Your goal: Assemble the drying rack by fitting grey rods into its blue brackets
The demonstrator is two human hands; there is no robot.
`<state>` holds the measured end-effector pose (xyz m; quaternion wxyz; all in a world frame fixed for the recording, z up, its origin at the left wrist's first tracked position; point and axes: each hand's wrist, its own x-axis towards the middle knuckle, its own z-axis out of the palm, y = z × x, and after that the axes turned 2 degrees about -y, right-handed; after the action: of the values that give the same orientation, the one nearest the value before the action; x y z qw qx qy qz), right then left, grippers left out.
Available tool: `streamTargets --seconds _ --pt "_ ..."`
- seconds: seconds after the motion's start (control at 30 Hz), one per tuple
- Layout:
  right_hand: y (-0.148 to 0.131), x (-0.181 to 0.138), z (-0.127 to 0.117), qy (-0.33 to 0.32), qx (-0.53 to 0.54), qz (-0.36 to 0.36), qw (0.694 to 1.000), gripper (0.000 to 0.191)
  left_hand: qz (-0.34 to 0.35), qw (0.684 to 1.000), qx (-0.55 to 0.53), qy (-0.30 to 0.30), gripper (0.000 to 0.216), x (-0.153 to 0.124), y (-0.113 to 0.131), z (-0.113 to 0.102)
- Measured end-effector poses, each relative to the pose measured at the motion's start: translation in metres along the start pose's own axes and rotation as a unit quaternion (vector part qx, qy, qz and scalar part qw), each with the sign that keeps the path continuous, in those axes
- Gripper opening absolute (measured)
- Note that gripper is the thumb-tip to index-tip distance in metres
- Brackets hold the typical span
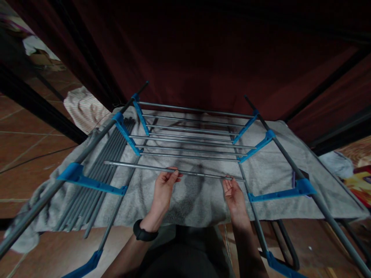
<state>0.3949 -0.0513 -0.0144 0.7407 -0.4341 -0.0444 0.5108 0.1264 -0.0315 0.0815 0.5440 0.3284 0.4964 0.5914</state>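
Observation:
A grey metal rod (pixel 139 166) lies crosswise in front of me, held at both ends of its middle span. My left hand (pixel 164 189), with a black watch on the wrist, pinches the rod from below. My right hand (pixel 233 193) holds the rod's right part with fingers curled up to it. The rod hovers just in front of a drying rack (pixel 191 135) made of grey rails and blue plastic brackets. Several rods sit fitted between the rack's far blue brackets (pixel 131 133).
A grey towel (pixel 278 181) lies under the rack on a tiled floor. A bundle of loose grey rods (pixel 95 185) rests on the towel at the left. Dark red curtain hangs behind. A striped cloth (pixel 84 108) lies at the back left.

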Motion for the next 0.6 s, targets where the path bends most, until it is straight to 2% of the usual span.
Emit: streamTargets --seconds 0.37,0.47,0.6 --pt "-0.012 0.009 -0.01 0.034 -0.008 -0.008 0.999 0.003 0.018 0.986 -0.085 0.14 0.04 0.026 0.016 -0.062" --pt "-0.01 0.009 -0.01 0.01 -0.029 -0.018 0.999 0.009 0.023 0.984 -0.087 0.157 0.04 0.028 0.016 -0.067" --pt "0.001 0.005 -0.003 -0.026 -0.041 -0.013 0.999 0.016 0.009 0.989 -0.075 0.126 0.04 0.025 0.005 -0.06"
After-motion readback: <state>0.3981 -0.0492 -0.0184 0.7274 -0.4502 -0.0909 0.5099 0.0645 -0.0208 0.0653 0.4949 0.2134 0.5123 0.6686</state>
